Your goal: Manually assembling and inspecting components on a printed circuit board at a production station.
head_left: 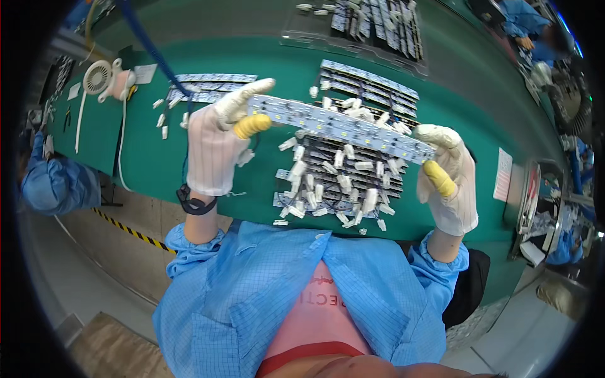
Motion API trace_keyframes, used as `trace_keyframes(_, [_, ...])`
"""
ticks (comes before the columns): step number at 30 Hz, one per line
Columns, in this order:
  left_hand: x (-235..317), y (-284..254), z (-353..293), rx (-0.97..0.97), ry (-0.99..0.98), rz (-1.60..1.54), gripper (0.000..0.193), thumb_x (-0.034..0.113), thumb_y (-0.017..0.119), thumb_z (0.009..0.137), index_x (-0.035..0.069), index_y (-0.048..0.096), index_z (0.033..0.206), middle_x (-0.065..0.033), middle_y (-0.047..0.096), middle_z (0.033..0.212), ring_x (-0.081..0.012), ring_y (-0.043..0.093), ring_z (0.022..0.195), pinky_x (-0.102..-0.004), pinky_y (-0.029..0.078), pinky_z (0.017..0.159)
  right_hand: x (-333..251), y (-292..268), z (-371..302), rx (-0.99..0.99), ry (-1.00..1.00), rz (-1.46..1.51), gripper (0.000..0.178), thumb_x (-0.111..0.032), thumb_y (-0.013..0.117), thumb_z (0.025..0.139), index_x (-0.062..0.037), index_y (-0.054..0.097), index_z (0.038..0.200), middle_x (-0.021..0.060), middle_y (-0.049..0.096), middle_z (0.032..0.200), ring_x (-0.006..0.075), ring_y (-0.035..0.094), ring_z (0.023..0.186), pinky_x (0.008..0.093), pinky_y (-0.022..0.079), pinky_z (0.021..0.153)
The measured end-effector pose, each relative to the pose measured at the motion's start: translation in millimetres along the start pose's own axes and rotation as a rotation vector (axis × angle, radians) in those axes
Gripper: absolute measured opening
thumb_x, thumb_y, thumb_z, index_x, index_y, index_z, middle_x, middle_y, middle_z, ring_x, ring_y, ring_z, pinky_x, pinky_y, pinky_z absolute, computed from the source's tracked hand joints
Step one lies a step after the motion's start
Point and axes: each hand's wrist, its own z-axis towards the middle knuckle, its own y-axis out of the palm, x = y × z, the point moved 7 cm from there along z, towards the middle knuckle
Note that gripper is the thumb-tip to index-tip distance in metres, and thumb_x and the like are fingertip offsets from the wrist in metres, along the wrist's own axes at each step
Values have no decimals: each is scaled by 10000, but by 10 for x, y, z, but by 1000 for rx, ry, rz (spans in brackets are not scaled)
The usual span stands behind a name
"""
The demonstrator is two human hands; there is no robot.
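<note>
A long LED circuit board (343, 128) is held up level with both hands, its right end a little lower. At its left end my gloved left hand (217, 142) pinches it between a yellow-covered thumb and the fingers. The opposite end sits in my gloved right hand (452, 179), whose thumb also has a yellow cover. Below the board lies a pile of similar boards with white connectors (315, 189) on short leads. Just behind it are stacked LED boards (372, 82), and a smaller group of boards (214, 79) lies beyond my left hand.
A clear tray (296, 43) with more boards stands at the far side. Left on the green table (148, 167) are a small fan (104, 79) and its white cable. A blue cord (148, 41) hangs near my left hand. Other people sit at both sides.
</note>
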Motion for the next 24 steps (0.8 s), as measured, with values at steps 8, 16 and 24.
trace_keyframes(8, [190,149,96,-118,-26,-47,413,262,684,830,67,633,1190,-21,640,768,-47,474,631,-221,395,587,-141,158,-106,-101,-15,16,558,-276,689,832,86,498,1210,49,593,678,51,483,451,158,359,454])
trace_keyframes(16, [302,86,49,-79,11,-182,525,384,643,864,-16,591,1200,-80,677,1000,-76,593,836,-232,455,729,-62,12,-53,-50,-47,-6,614,-376,683,839,82,495,1202,24,577,644,55,493,463,162,360,463])
trace_keyframes(24, [556,87,-83,-236,77,-528,522,259,695,822,-70,556,1202,-117,703,840,-131,658,804,-224,490,721,20,-72,49,37,12,3,507,-268,678,849,53,497,1198,37,596,776,45,444,492,170,317,470])
